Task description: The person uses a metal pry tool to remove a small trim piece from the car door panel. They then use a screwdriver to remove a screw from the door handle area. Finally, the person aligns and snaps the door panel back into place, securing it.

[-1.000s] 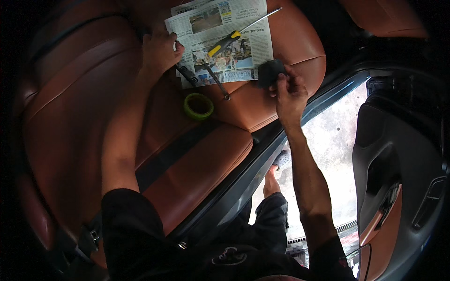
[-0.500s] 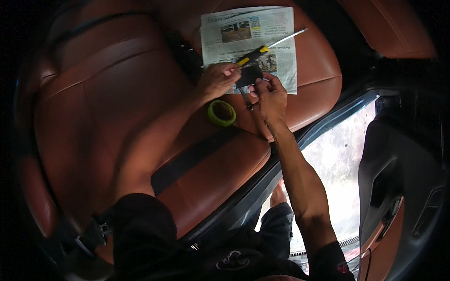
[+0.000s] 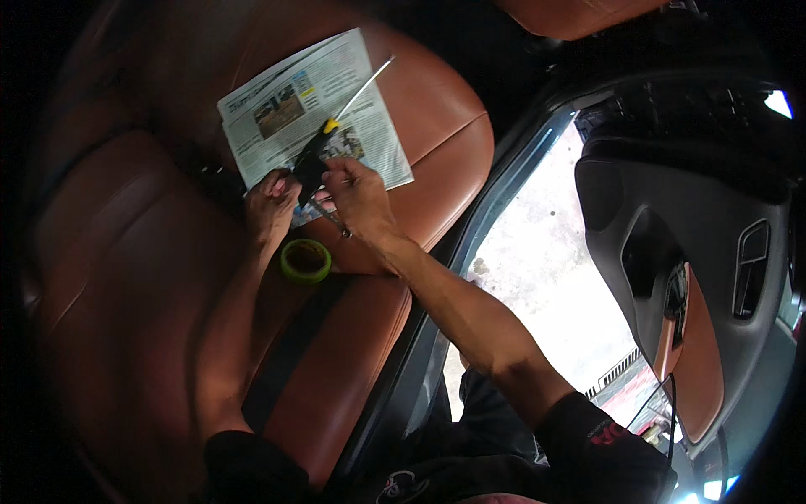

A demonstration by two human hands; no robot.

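While both the left hand (image 3: 270, 204) and right hand (image 3: 359, 195) clamp the small black part (image 3: 309, 170), it looks light, rigid, best pinched by its edges

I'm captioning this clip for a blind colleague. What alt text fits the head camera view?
Both hands, left hand and right hand, hold a small black object over a brown leather car seat. A newspaper carrying a screwdriver lies just beyond, a green tape roll sits beside the wrists, and the open car door is at right.

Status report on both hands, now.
Left hand and right hand together grip a small black part over the newspaper. Green tape roll beside them.
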